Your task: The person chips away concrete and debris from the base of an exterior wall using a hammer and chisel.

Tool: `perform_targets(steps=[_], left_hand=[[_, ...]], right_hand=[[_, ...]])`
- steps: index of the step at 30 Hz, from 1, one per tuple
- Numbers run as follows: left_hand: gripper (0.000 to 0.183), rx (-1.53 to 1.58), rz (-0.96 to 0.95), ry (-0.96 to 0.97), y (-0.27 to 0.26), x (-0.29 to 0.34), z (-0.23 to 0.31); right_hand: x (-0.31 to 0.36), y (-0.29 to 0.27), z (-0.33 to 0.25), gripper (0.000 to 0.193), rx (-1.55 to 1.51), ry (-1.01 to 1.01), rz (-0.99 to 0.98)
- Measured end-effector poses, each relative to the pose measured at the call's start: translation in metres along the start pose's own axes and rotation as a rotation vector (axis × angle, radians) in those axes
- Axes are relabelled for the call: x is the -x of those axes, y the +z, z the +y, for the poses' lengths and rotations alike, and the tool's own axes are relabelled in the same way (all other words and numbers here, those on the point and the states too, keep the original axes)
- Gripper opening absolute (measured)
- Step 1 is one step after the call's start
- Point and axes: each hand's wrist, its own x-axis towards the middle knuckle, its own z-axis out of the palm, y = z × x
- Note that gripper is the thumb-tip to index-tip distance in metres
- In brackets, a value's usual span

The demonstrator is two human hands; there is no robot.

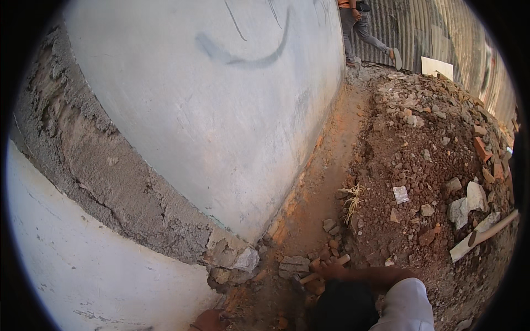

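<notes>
My right hand is closed around a short wooden handle, low over the dirt at the foot of the wall. The handle sticks out on both sides of the fist; whatever it belongs to is hidden. A flat grey stone lies just left of this hand, with broken brick pieces around it. My left hand shows only in part at the lower edge, beside the broken wall base, and its fingers are not clear. A dark rounded shape covers the ground below my right hand.
A whitish wall with a rough mortar band rises at left. Dirt and rubble are heaped at right, with concrete chunks and a pale pipe. Another person stands far off by corrugated sheeting.
</notes>
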Motion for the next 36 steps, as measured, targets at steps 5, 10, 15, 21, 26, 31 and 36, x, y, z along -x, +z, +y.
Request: perform_targets(steps=[5,10,15,21,26,31,36], left_hand=[[0.031,-0.004,0.001,0.0,0.012,0.004,0.002],[0.025,0.105,0.14,0.044,-0.012,0.001,0.036],[0.021,0.136,0.054,-0.131,-0.019,0.0,0.021],[0.022,0.109,0.085,-0.202,-0.015,0.001,-0.006],[0.022,0.189,0.09,-0.219,-0.007,0.007,-0.019],[0.023,0.238,0.118,-0.25,-0.014,0.028,-0.006],[0.021,0.244,0.061,-0.225,-0.017,0.012,-0.01]], right_hand=[[-0.002,-0.001,-0.018,0.042,-0.123,0.243,-0.126],[-0.005,-0.074,0.025,0.039,-0.285,0.073,-0.344],[0.014,-0.089,-0.013,0.042,-0.347,-0.043,-0.278],[-0.011,-0.068,-0.097,0.051,-0.218,-0.807,0.094],[-0.057,-0.101,0.002,0.056,-0.516,-0.053,0.094],[-0.022,-0.073,0.0,0.057,-0.526,0.079,-0.055],[0.005,-0.069,-0.068,0.053,-0.262,-0.502,-0.089]])
